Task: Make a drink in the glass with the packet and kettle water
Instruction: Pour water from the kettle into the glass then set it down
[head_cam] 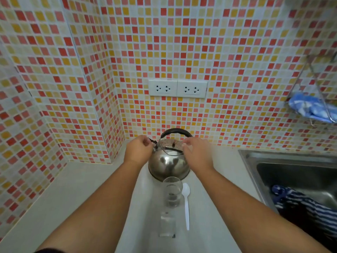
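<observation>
Steel kettle (168, 161) sits at back of counter (73, 189). Left hand (139, 149) pinches the spout cap; right hand (196, 155) hovers w/ fingers spread by the lid, not gripping. Empty glass (172, 191) just in front of kettle, clear packet (167, 225) nearer, white spoon (186, 203) right of glass.

Round polished steel kettle with black arched handle (168, 161) stands on the white countertop (87, 189), near the tiled wall. Left hand (139, 149) pinches the spout cap; right hand (197, 154) hovers at the lid edge (contact unclear). Clear drinking glass (172, 191) just in front, white plastic spoon (186, 203) beside it, clear packet (167, 225) nearest.
</observation>
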